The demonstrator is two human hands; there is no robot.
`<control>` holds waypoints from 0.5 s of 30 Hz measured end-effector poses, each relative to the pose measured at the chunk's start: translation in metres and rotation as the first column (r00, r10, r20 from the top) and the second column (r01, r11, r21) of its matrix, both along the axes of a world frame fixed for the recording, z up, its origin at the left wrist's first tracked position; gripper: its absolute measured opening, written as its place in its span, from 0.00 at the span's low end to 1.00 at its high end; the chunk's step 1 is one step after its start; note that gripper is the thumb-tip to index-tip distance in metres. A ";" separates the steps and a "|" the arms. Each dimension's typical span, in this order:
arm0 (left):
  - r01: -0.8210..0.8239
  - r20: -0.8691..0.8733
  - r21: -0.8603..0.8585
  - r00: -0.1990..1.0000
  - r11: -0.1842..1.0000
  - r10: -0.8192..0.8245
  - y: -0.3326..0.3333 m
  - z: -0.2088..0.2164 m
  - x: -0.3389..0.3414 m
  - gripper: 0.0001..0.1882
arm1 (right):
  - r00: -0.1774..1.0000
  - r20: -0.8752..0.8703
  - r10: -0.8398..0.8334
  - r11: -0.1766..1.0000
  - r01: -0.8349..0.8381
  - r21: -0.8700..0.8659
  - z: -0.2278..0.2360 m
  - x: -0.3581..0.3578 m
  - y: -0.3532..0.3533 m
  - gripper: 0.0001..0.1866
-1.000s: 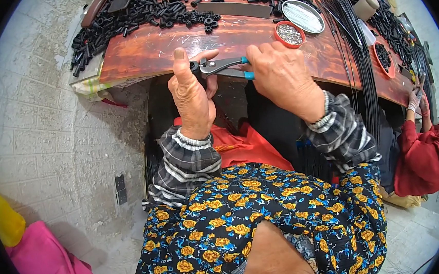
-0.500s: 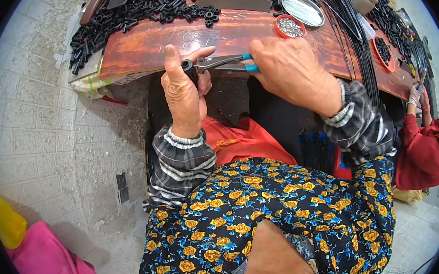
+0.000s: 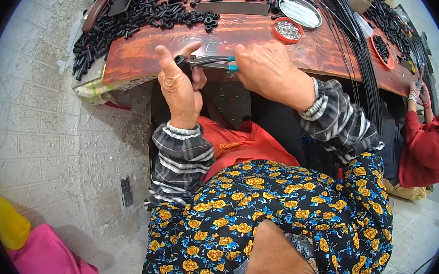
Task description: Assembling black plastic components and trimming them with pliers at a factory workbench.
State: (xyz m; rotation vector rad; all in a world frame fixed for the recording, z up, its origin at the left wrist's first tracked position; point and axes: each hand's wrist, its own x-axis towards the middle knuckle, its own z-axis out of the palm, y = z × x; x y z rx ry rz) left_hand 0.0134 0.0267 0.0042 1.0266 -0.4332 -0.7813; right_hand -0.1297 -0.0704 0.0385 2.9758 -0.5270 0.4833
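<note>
the right hand (image 3: 268, 69) was closed around the teal-sleeved handles of the pliers (image 3: 211, 60). the left hand (image 3: 179, 94), thumb raised, was clamped on a black tubular fitting (image 3: 181, 62) at the pliers' tip, by the near edge of the wooden surface (image 3: 135, 53). beyond, a round red dish (image 3: 290, 42) held small metal pieces, beside an oval metal tray (image 3: 320, 19). farther back, black tubular parts (image 3: 153, 11) lay heaped.

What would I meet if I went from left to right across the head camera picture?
Pink cloth, dark wall plate, left hand, pliers, right hand, bundle of long black rods, co-worker in red.
</note>
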 end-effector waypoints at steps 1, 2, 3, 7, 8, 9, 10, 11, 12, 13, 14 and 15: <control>0.026 0.028 -0.063 0.999 0.998 -0.025 -0.001 -0.002 0.002 0.41 | 1.000 0.002 -0.011 1.000 0.011 -0.007 -0.007 -0.003 -0.009 0.14; 0.057 0.056 -0.126 0.997 0.990 -0.051 -0.003 -0.002 0.003 0.41 | 0.997 0.052 -0.049 0.998 0.046 0.053 -0.015 -0.008 -0.021 0.15; 0.073 0.058 -0.151 0.996 0.986 -0.065 -0.003 0.003 0.004 0.41 | 0.991 0.102 -0.091 0.990 0.079 0.116 -0.019 -0.014 -0.032 0.16; 0.141 0.082 -0.297 0.989 0.944 -0.122 0.007 0.033 0.014 0.39 | 0.946 0.133 -0.295 0.953 0.281 0.113 -0.045 -0.033 -0.071 0.14; 0.169 -0.006 -0.345 0.983 0.923 -0.182 0.011 0.049 0.020 0.39 | 0.932 0.178 -0.317 0.948 0.303 0.100 -0.059 -0.033 -0.082 0.13; -0.036 -0.028 -0.332 0.999 0.943 0.028 0.022 0.062 0.023 0.39 | 0.946 0.138 -0.294 0.954 0.282 0.100 -0.054 -0.026 -0.078 0.09; 0.180 0.047 -0.515 0.982 0.838 -0.182 0.048 0.070 0.053 0.37 | 0.947 0.240 -0.213 0.977 0.210 0.038 -0.073 -0.008 -0.084 0.07; 0.046 0.136 -0.466 0.990 0.884 0.020 0.066 0.079 0.067 0.36 | 0.956 0.232 -0.179 0.984 0.177 0.029 -0.063 -0.006 -0.072 0.03; 0.193 0.061 -0.579 0.979 0.792 -0.194 0.087 0.097 0.086 0.34 | 0.934 0.308 -0.183 0.983 0.181 0.033 -0.059 -0.003 -0.066 0.02; -0.082 0.279 -0.499 0.927 0.863 0.249 0.096 0.106 0.090 0.32 | 0.933 0.317 -0.167 0.983 0.132 0.130 -0.042 -0.010 -0.055 0.04; 0.092 0.283 -0.516 0.957 0.852 0.068 0.118 0.119 0.120 0.29 | 0.982 0.127 -0.139 0.947 0.094 0.308 -0.015 -0.026 -0.047 0.07; 0.245 0.299 -0.534 0.950 0.809 -0.091 0.142 0.129 0.155 0.27 | 0.908 0.418 -0.010 0.865 -0.202 0.459 0.011 -0.041 -0.027 0.09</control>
